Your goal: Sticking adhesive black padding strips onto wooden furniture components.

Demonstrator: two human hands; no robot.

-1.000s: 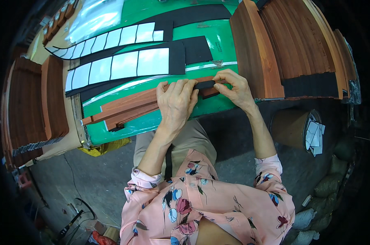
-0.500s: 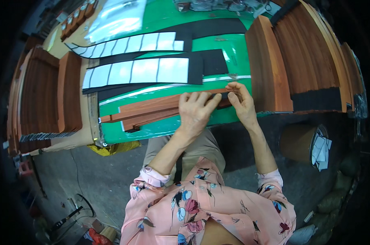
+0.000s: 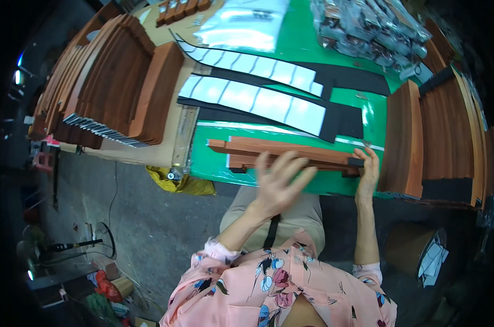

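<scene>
A long reddish-brown wooden strip [image 3: 258,146] lies with other similar strips near the front edge of the green table cover [image 3: 230,173]. My right hand [image 3: 368,173] is curled round the strip's right end, where a short black piece [image 3: 355,162] sits. Its fingers are at the far side of that end. Slightly smeared by motion, my left hand [image 3: 282,182] hovers over the near side of the strips, its fingers spread and holding nothing. The undersides of the strips are hidden.
Black sheets with white-backed strips [image 3: 258,103] lie behind. Stacks of brown boards stand at the left [image 3: 113,82] and right [image 3: 446,131]. Plastic-wrapped parts [image 3: 367,38] are at the back. A bin [image 3: 410,248] with white scraps stands on the floor at right.
My left hand has come off the wooden strip and its fingers have spread. My right hand has closed in on the strip's right end. The whole view has shifted.
</scene>
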